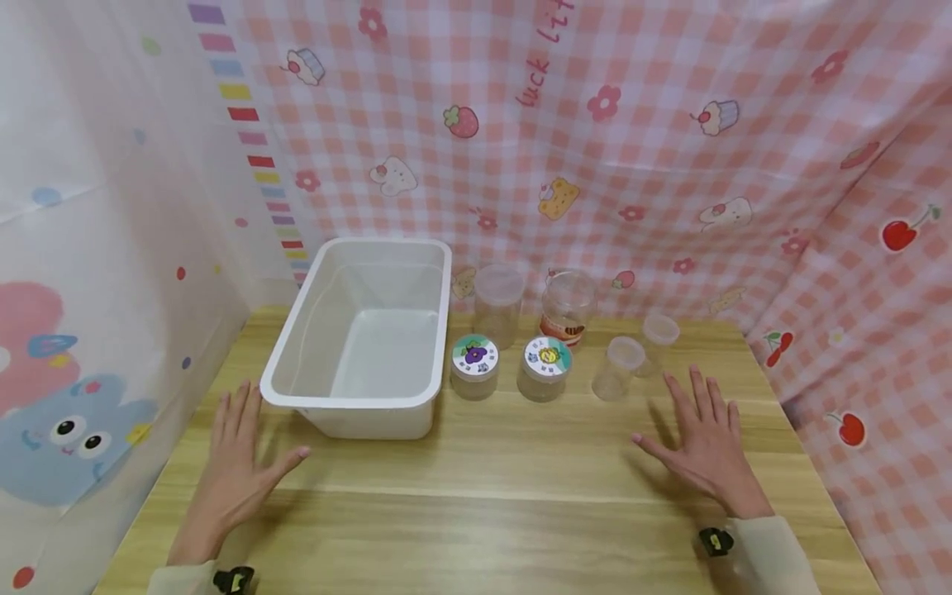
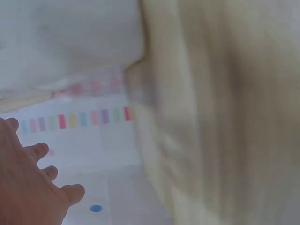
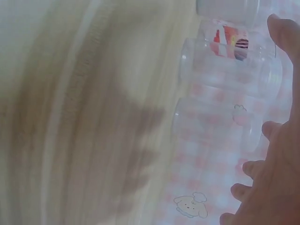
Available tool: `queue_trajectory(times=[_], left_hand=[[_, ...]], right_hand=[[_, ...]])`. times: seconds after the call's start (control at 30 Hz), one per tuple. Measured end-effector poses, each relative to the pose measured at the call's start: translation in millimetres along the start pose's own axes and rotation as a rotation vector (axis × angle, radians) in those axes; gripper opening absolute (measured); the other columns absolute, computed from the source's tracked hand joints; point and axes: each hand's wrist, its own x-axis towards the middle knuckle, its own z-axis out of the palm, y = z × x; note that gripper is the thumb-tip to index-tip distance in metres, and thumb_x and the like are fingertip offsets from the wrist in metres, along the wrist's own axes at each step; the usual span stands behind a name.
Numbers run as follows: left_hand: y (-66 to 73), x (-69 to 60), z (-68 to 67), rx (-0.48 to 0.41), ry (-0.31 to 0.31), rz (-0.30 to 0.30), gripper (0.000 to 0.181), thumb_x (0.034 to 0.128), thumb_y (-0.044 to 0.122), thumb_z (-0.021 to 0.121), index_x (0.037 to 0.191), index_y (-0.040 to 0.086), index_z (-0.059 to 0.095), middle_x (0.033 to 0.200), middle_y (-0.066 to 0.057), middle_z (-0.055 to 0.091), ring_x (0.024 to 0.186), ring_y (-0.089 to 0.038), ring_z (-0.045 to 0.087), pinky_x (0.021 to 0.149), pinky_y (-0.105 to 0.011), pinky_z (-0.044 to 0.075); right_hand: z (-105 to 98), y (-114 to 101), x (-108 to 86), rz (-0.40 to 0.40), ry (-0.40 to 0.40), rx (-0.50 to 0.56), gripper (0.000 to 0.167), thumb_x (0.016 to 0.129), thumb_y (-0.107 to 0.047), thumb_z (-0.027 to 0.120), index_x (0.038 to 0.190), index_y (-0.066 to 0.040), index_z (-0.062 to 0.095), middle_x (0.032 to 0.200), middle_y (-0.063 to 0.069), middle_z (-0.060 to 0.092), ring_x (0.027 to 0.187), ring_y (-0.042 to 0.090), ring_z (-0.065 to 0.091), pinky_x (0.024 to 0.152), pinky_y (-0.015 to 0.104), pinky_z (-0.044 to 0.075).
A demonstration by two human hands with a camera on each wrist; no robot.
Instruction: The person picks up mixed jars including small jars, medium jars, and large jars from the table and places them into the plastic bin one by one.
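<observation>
My left hand is spread with straight fingers beside the near left corner of a white plastic tub, holding nothing. On the right, my right hand is also spread and holds nothing, just in front of two small clear lidded containers, one nearer and one farther. Two short jars with printed lids, one with a purple picture and one with a yellow picture, stand right of the tub. Behind them are a tall clear jar and a clear jar with a red label.
The wood-grain table runs under everything. A pink checked cloth hangs along the back and right, and a white printed cloth on the left. Both wrists carry small black devices, such as the right one.
</observation>
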Motion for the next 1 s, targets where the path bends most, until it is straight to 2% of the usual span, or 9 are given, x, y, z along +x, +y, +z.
queue_trajectory(times=[0.33, 0.6, 0.7, 0.8, 0.87, 0.93, 1.0], left_hand=[[31.3, 12.6, -22.9, -0.122, 0.100, 0.083, 0.111, 0.0844, 0.033, 0.083, 0.166, 0.022, 0.009, 0.174, -0.009, 0.004, 0.160, -0.038, -0.005, 0.122, -0.071, -0.002], [57.6, 22.3, -27.8, -0.094, 0.170, 0.206, 0.104, 0.0727, 0.019, 0.092, 0.160, 0.016, 0.036, 0.164, -0.017, 0.034, 0.152, -0.042, 0.021, 0.117, -0.072, 0.021], [64.1, 24.1, -27.3, -0.082, 0.186, 0.243, 0.099, 0.0709, 0.016, 0.093, 0.157, 0.016, 0.043, 0.158, -0.019, 0.041, 0.147, -0.041, 0.027, 0.116, -0.067, 0.026], [67.8, 25.6, -26.4, -0.070, 0.215, 0.297, 0.091, 0.0697, 0.015, 0.093, 0.151, 0.014, 0.051, 0.151, -0.020, 0.049, 0.142, -0.044, 0.033, 0.116, -0.056, 0.028], [69.4, 26.1, -25.8, -0.064, 0.237, 0.331, 0.081, 0.0710, 0.018, 0.092, 0.144, 0.013, 0.058, 0.146, -0.020, 0.054, 0.138, -0.046, 0.037, 0.114, -0.049, 0.028], [70.8, 26.3, -25.2, -0.055, 0.259, 0.360, 0.069, 0.0786, 0.032, 0.089, 0.138, 0.011, 0.063, 0.143, -0.021, 0.057, 0.133, -0.047, 0.041, 0.111, -0.045, 0.030], [72.6, 26.8, -24.8, -0.040, 0.280, 0.378, 0.063, 0.0868, 0.050, 0.079, 0.132, 0.009, 0.066, 0.139, -0.021, 0.059, 0.129, -0.046, 0.044, 0.109, -0.042, 0.031]], right_hand=[[-12, 5, 13.6, -0.016, 0.026, 0.114, 0.108, 0.088, -0.053, 0.075, 0.166, -0.017, 0.010, 0.172, 0.022, -0.003, 0.157, 0.049, -0.001, 0.117, 0.077, 0.006], [-19, 14, 37.8, 0.033, 0.003, 0.294, 0.107, 0.091, -0.045, 0.075, 0.167, -0.022, 0.002, 0.172, 0.020, -0.010, 0.154, 0.057, -0.002, 0.112, 0.082, 0.007], [-21, 19, 47.8, 0.060, -0.005, 0.356, 0.108, 0.092, -0.043, 0.075, 0.166, -0.019, 0.000, 0.172, 0.021, -0.009, 0.153, 0.058, -0.001, 0.111, 0.083, 0.010], [-22, 25, 56.5, 0.099, -0.009, 0.402, 0.108, 0.093, -0.045, 0.074, 0.166, -0.016, -0.001, 0.171, 0.024, -0.004, 0.153, 0.057, 0.004, 0.111, 0.081, 0.015], [-22, 28, 61.9, 0.119, -0.002, 0.426, 0.108, 0.094, -0.044, 0.074, 0.166, -0.014, 0.000, 0.171, 0.025, 0.001, 0.153, 0.056, 0.010, 0.112, 0.078, 0.020], [-21, 31, 68.0, 0.136, 0.015, 0.447, 0.107, 0.094, -0.043, 0.074, 0.166, -0.014, 0.000, 0.171, 0.025, 0.006, 0.151, 0.056, 0.017, 0.112, 0.075, 0.026], [-20, 33, 74.4, 0.146, 0.034, 0.474, 0.106, 0.093, -0.041, 0.075, 0.166, -0.016, 0.002, 0.171, 0.024, 0.009, 0.150, 0.055, 0.023, 0.111, 0.071, 0.032]])
